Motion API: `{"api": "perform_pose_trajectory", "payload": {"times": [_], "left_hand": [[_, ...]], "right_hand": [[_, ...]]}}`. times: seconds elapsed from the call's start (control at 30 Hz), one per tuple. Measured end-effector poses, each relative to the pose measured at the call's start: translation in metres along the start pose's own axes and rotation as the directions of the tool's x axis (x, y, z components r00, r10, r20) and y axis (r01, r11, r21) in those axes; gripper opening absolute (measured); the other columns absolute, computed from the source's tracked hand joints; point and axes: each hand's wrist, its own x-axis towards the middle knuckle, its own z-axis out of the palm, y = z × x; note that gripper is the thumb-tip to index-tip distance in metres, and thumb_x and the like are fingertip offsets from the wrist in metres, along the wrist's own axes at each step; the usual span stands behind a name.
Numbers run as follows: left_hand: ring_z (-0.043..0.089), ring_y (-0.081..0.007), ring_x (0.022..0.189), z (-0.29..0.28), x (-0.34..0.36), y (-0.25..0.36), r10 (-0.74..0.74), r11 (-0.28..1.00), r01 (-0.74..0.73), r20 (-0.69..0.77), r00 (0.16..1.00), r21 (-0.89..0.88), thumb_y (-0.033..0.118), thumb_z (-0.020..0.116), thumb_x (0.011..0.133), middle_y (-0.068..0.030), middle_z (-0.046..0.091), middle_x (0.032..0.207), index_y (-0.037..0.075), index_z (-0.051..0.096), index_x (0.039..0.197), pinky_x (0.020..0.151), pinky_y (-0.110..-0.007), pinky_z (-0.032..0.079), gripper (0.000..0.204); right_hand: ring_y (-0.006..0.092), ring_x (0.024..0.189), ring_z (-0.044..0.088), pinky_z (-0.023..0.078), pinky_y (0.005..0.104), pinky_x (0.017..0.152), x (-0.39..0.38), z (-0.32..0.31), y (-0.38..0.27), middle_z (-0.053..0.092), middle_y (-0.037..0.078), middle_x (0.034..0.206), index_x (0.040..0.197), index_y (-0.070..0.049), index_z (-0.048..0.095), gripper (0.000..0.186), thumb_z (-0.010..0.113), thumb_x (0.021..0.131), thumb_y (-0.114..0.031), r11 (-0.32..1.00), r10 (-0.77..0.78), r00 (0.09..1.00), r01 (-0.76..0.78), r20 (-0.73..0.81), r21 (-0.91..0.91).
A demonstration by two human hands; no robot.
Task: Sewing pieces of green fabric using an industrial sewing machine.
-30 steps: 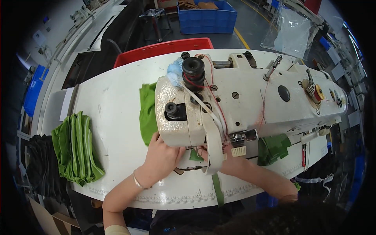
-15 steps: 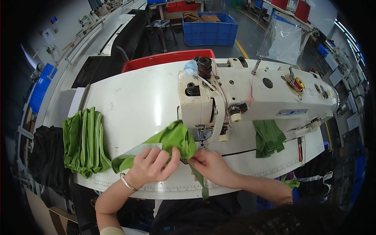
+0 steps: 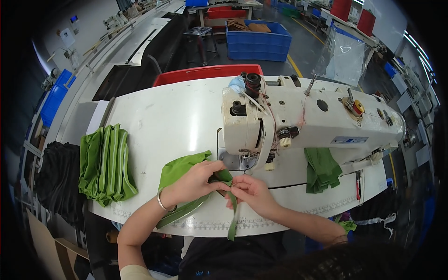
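My left hand (image 3: 196,184), with a bangle on its wrist, pinches the edge of a bright green fabric piece (image 3: 179,168), which lies folded under and left of it. My right hand (image 3: 254,196) pinches a narrow darker green strip (image 3: 232,224) at that edge, thumb and fingertips almost touching the left hand's. The strip hangs down toward the table's front edge. Both hands are just in front of the needle area (image 3: 247,158) of a white sewing machine (image 3: 298,116), out from under its head. The exact join between strip and fabric is hidden by my fingers.
Folded green pieces (image 3: 105,165) and a black stack (image 3: 56,175) lie left on the white table (image 3: 163,121). Darker green strips (image 3: 322,170) and red-handled snips (image 3: 358,189) are right. Behind stand a red tray (image 3: 207,70), blue crate (image 3: 256,44) and red thread cones (image 3: 366,23).
The green piece came out from beside the needle toward me. Since half a second ago my left hand has moved up and right to the strip, and the fabric has turned and flattened.
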Motion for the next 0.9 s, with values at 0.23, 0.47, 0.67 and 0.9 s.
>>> {"api": "perform_pose_trajectory", "payload": {"times": [0.23,0.47,0.67,0.9], "left_hand": [[0.055,-0.0230,0.086,0.002,0.007,-0.006,-0.030,0.991,0.039,0.079,0.996,-0.126,0.009,0.061,0.086,-0.0097,0.063,0.080,0.000,0.058,0.101,0.083,-0.035,0.042,0.018],[0.054,-0.0288,0.088,0.018,0.034,-0.024,-0.022,0.940,0.092,-0.212,0.977,0.327,0.005,0.057,0.083,-0.0150,0.056,0.089,0.002,0.053,0.101,0.089,-0.036,0.034,0.018],[0.055,-0.0290,0.098,0.033,0.069,-0.099,0.038,0.973,-0.081,-0.194,0.980,-0.214,0.013,0.066,0.077,-0.0146,0.055,0.118,0.002,0.053,0.116,0.094,-0.033,0.034,0.043],[0.054,-0.0162,0.104,0.034,0.077,-0.086,-0.382,0.399,0.306,0.146,0.912,-0.864,0.017,0.075,0.073,-0.0091,0.058,0.115,0.002,0.053,0.117,0.092,-0.032,0.044,0.052]], "right_hand": [[0.0188,0.077,0.061,0.050,0.0292,0.072,-0.027,-0.017,-0.015,0.060,0.009,0.084,0.111,-0.002,0.056,0.026,0.055,0.085,-0.001,0.739,-0.056,0.960,0.225,0.274,-0.635],[0.0233,0.097,0.056,0.048,0.0348,0.082,0.004,-0.029,-0.010,0.058,0.011,0.104,0.099,0.003,0.062,0.028,0.057,0.074,-0.009,-0.480,-0.261,0.629,0.573,0.732,-0.664],[0.0254,0.102,0.056,0.048,0.0365,0.084,0.009,-0.053,-0.007,0.059,0.012,0.111,0.110,0.003,0.056,0.035,0.055,0.077,-0.009,-0.346,-0.291,0.759,0.484,0.582,-0.804],[0.0214,0.098,0.059,0.047,0.0372,0.086,0.001,-0.065,0.015,0.060,0.007,0.114,0.114,-0.009,0.056,0.041,0.058,0.074,-0.013,0.429,-0.123,0.971,0.238,0.204,-0.871]]}}
